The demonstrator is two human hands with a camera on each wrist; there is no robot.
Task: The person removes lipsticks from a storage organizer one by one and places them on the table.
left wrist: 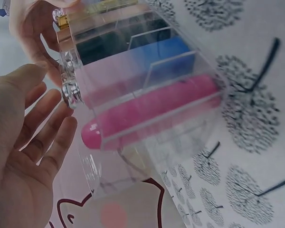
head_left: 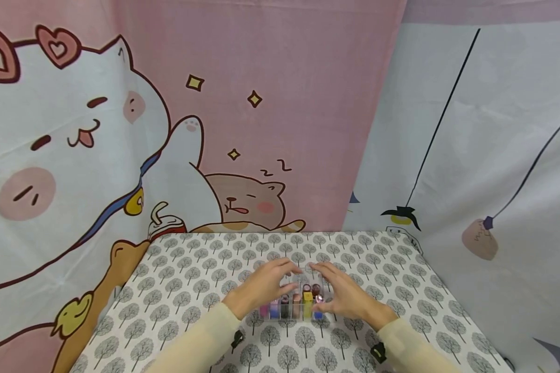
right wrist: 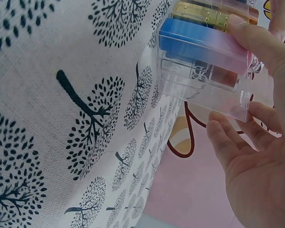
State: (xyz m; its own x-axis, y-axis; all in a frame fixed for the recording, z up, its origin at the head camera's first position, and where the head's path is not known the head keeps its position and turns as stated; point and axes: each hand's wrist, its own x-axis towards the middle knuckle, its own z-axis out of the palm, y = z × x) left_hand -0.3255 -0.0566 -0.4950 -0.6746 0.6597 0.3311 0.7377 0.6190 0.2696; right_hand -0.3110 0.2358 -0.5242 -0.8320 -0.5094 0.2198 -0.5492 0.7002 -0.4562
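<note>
A clear plastic organizer [right wrist: 202, 91] stands on the table with several lipstick-like tubes in its slots. Among them are a bright pink tube [left wrist: 154, 111], a blue-to-pink tube [right wrist: 204, 45], a dark tube [head_left: 285, 306] and a gold-yellow tube [head_left: 308, 305]. At its left side my left hand [head_left: 266, 284] is held with loosely bent fingers, apart from the pink tube and holding nothing. My right hand [head_left: 347, 296] is spread round the right side. Its thumb touches the end of the gold tube, and its fingertips are at the organizer's far edge.
A white cloth with grey trees covers the table [head_left: 186, 321]. Behind it hangs a pink curtain [head_left: 308, 103] with cartoon cats; a pale curtain [head_left: 508, 171] hangs at the right. Two round-topped items [head_left: 316, 289] show in the organizer's back part.
</note>
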